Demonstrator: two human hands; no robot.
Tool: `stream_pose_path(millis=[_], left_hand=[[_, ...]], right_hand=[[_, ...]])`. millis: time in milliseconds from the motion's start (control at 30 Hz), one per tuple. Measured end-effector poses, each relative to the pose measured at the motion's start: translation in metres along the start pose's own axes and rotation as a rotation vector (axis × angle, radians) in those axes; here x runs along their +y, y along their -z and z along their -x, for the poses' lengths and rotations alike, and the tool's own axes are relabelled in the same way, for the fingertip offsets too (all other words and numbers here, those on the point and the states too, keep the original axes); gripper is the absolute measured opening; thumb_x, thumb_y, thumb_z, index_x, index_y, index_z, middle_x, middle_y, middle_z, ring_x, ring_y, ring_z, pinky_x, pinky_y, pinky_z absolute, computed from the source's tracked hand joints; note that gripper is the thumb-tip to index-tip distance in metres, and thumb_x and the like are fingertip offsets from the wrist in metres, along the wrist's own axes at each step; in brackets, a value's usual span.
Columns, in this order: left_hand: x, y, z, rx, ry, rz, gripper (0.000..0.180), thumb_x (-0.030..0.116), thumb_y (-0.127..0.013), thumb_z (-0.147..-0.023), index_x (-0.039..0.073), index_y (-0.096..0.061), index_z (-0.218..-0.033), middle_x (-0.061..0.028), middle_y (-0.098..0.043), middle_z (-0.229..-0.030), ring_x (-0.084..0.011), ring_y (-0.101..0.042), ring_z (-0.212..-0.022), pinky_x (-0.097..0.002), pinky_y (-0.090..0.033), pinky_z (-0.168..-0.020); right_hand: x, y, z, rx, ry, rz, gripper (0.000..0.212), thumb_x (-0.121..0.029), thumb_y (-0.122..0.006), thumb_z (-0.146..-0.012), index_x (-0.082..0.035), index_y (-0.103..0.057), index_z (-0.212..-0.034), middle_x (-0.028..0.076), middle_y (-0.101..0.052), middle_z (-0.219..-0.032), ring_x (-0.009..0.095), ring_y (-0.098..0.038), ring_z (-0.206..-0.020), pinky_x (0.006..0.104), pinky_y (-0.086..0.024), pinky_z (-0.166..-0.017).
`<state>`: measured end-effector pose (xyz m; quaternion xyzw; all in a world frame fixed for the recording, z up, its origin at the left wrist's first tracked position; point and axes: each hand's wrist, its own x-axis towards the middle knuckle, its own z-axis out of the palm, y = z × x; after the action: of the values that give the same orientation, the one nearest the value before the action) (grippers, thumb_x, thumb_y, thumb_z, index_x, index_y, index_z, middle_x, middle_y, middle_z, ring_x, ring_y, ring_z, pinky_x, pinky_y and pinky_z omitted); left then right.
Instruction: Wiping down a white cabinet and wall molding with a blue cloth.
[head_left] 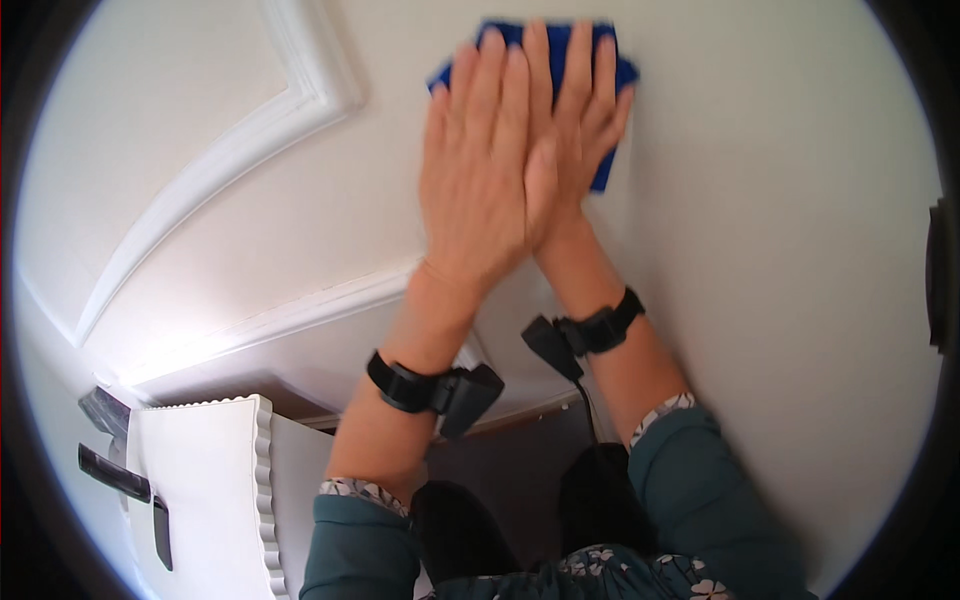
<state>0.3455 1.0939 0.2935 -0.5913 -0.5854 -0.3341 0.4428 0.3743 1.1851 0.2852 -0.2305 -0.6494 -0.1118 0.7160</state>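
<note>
A blue cloth (562,50) is spread against a pale wall (740,200). My left hand (475,165) lies flat with its fingers stretched upward, the fingertips over the cloth's left part. Beside it, my right hand (575,110) presses flat on the cloth, its fingers spread. Part of the right hand is hidden where the left thumb and palm edge overlap it. Each wrist carries a black strap with a small dark block.
Raised white moulding (215,165) curves over the wall at the left, and another moulding strip (290,312) runs lower down. A white piece with a scalloped edge (200,480) stands at the lower left, a black-handled item (115,472) on it. Something dark (937,275) juts in at the right.
</note>
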Motion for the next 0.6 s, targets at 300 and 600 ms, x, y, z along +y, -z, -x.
stream_pose_path(millis=[300, 600], left_hand=[[-0.008, 0.005, 0.012, 0.053, -0.055, -0.069, 0.061, 0.027, -0.041, -0.095, -0.001, -0.032, -0.149, -0.0202, -0.028, -0.156, -0.0391, -0.023, -0.145, -0.0511, -0.016, -0.116], [0.024, -0.032, 0.181, -0.431, 0.056, 0.049, 0.068, 0.031, -0.048, -0.093, -0.005, -0.031, -0.148, -0.0228, -0.027, -0.155, -0.0412, -0.024, -0.144, -0.0528, -0.019, -0.115]], right_hand=[[-0.01, -0.002, 0.006, 0.047, 0.023, -0.002, 0.049, -0.034, -0.054, -0.094, -0.022, -0.048, -0.142, 0.016, -0.033, -0.152, 0.04, -0.029, -0.139, 0.0648, -0.021, -0.108], [0.028, 0.019, 0.215, -0.095, -0.076, -0.042, 0.049, -0.034, -0.058, -0.094, -0.013, -0.05, -0.137, 0.021, -0.034, -0.15, 0.041, -0.027, -0.14, 0.0662, -0.019, -0.109]])
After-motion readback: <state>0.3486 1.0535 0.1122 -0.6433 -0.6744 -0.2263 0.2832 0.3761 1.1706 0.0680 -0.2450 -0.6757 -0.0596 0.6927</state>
